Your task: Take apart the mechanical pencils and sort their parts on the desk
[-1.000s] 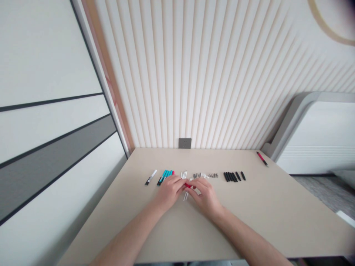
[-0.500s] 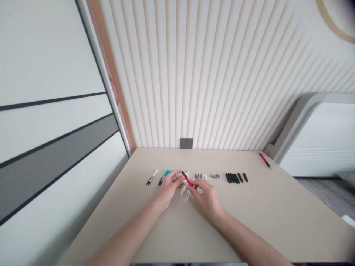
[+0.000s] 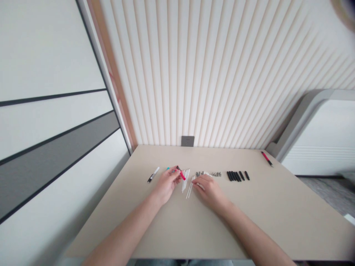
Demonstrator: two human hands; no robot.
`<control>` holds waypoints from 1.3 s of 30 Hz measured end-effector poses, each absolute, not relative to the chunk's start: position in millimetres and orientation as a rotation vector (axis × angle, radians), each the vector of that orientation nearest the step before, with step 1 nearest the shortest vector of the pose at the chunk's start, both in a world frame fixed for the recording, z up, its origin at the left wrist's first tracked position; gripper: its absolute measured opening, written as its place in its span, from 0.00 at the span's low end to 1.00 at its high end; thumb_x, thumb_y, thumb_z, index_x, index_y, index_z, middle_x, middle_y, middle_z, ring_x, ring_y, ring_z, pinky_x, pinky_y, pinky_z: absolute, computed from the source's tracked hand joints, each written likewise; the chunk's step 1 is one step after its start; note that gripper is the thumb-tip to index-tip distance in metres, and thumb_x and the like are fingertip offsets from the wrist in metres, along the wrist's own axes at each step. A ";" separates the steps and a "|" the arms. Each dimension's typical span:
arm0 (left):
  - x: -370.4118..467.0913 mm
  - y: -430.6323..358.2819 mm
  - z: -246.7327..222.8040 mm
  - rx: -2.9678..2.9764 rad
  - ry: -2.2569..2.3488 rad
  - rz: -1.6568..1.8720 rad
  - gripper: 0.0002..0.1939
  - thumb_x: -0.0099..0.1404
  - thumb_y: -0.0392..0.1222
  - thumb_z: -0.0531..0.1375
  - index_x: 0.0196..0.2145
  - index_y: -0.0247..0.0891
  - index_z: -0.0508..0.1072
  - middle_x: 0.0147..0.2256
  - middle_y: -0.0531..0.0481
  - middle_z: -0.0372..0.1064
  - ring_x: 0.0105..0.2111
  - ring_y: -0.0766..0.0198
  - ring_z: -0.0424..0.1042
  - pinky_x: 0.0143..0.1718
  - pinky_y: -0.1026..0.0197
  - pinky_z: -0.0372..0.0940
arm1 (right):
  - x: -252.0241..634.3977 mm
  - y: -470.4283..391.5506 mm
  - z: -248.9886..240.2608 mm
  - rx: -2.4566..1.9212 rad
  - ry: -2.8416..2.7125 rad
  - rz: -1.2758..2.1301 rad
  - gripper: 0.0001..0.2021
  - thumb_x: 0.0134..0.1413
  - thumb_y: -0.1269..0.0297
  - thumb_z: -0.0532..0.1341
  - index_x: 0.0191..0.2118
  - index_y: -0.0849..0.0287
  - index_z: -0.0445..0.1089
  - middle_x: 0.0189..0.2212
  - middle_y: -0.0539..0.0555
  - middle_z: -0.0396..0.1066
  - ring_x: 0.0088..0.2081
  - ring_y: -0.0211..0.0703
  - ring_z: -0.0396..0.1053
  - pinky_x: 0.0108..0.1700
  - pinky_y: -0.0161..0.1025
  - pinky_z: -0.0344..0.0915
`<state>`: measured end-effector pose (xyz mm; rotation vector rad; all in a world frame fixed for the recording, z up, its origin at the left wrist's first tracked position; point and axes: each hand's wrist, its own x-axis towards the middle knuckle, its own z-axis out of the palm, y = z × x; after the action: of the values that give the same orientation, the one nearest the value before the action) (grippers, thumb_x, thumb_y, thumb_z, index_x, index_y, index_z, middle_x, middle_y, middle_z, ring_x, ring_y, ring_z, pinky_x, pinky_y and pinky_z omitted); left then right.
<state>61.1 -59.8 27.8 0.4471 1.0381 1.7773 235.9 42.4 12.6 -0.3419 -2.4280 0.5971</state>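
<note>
A red and black pen barrel (image 3: 182, 175) is held in the fingers of my left hand (image 3: 166, 184), tilted above the table. Just right of it, my right hand (image 3: 207, 187) is over the thin white refills (image 3: 189, 190), its thumb and fingertips close together; whether something small is between them cannot be made out. More white refills (image 3: 185, 180) lie between the hands. Small grey parts (image 3: 216, 174) and white parts lie behind my right hand, which partly covers them. A bit of a turquoise piece (image 3: 168, 168) shows behind my left hand.
On the beige table (image 3: 177, 229), several black grips (image 3: 234, 176) lie in a row at the right. A red pen (image 3: 267, 159) rests near the back right corner, and a white and black pen piece (image 3: 153, 174) at the left. A socket (image 3: 188, 141) is on the ribbed wall.
My right hand has let go of the red piece and moved slightly right. My left hand keeps the red piece, now a little further left. The view has shifted slightly.
</note>
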 end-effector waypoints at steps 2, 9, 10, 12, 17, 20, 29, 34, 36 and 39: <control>60.5 -59.8 26.9 0.453 1.037 1.771 0.12 0.57 0.34 0.67 0.39 0.33 0.73 0.33 0.47 0.74 0.32 0.68 0.72 0.33 0.67 0.66 | 240.5 48.8 14.5 -0.254 -2.507 0.538 0.08 0.63 0.65 0.57 0.37 0.55 0.74 0.34 0.54 0.74 0.38 0.44 0.70 0.43 0.42 0.65; 63.1 -59.7 25.1 0.496 1.025 1.751 0.14 0.57 0.35 0.67 0.41 0.34 0.73 0.33 0.49 0.73 0.33 0.67 0.72 0.34 0.67 0.67 | 237.3 45.8 20.6 -0.099 -2.639 0.380 0.07 0.62 0.64 0.59 0.38 0.53 0.76 0.34 0.53 0.74 0.39 0.44 0.69 0.43 0.41 0.62; 63.3 -59.7 25.4 0.503 1.022 1.749 0.14 0.56 0.35 0.67 0.41 0.34 0.73 0.33 0.49 0.73 0.33 0.67 0.72 0.34 0.67 0.67 | 235.6 44.8 20.9 -0.083 -2.648 0.360 0.07 0.62 0.64 0.59 0.38 0.53 0.76 0.34 0.53 0.74 0.38 0.44 0.68 0.43 0.41 0.62; 63.6 -59.8 26.3 0.509 1.024 1.749 0.14 0.56 0.36 0.67 0.40 0.33 0.73 0.33 0.49 0.73 0.32 0.67 0.72 0.33 0.67 0.66 | 232.3 43.9 21.0 -0.046 -2.655 0.318 0.07 0.62 0.64 0.59 0.36 0.53 0.76 0.33 0.53 0.74 0.38 0.43 0.68 0.42 0.41 0.61; 64.4 -59.7 27.6 0.521 1.048 1.747 0.13 0.55 0.37 0.68 0.38 0.33 0.73 0.33 0.49 0.73 0.31 0.67 0.71 0.32 0.67 0.66 | 225.2 46.1 18.2 0.076 -2.628 0.212 0.08 0.61 0.65 0.60 0.33 0.53 0.76 0.33 0.52 0.74 0.38 0.43 0.68 0.41 0.40 0.60; 64.2 -59.4 27.2 0.514 1.050 1.749 0.14 0.55 0.38 0.69 0.38 0.33 0.73 0.32 0.50 0.72 0.31 0.67 0.71 0.32 0.66 0.66 | 221.5 46.5 16.3 0.118 -2.632 0.171 0.08 0.63 0.65 0.59 0.34 0.54 0.74 0.34 0.53 0.74 0.39 0.43 0.68 0.41 0.40 0.60; 62.7 -60.1 29.0 0.500 1.006 1.790 0.17 0.51 0.40 0.72 0.37 0.32 0.74 0.32 0.50 0.73 0.31 0.69 0.70 0.34 0.68 0.65 | 233.8 45.9 19.3 -0.041 -2.558 0.356 0.09 0.67 0.66 0.52 0.39 0.57 0.69 0.32 0.54 0.72 0.35 0.43 0.68 0.41 0.41 0.62; 63.6 -60.1 30.8 0.500 1.008 1.802 0.18 0.51 0.40 0.72 0.38 0.33 0.74 0.33 0.50 0.74 0.32 0.68 0.71 0.35 0.67 0.65 | 245.4 44.2 23.9 -0.250 -2.469 0.574 0.09 0.67 0.66 0.50 0.42 0.56 0.67 0.33 0.54 0.72 0.34 0.43 0.69 0.39 0.38 0.65; 64.1 -60.0 30.7 0.504 1.016 1.806 0.18 0.51 0.40 0.72 0.39 0.34 0.74 0.33 0.49 0.74 0.32 0.68 0.71 0.35 0.67 0.66 | 246.0 42.5 25.3 -0.298 -2.443 0.608 0.08 0.67 0.65 0.51 0.41 0.56 0.67 0.32 0.54 0.71 0.34 0.42 0.69 0.38 0.38 0.65; 64.9 -60.0 29.7 0.506 1.016 1.808 0.18 0.52 0.39 0.71 0.40 0.34 0.73 0.34 0.49 0.74 0.32 0.68 0.72 0.35 0.66 0.66 | 244.1 39.7 24.4 -0.312 -2.442 0.649 0.08 0.67 0.65 0.51 0.41 0.56 0.68 0.33 0.54 0.71 0.34 0.42 0.69 0.38 0.37 0.65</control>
<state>64.9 -60.0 29.7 0.5058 1.0165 1.8082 244.1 39.7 24.4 -0.3119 -2.4422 0.6492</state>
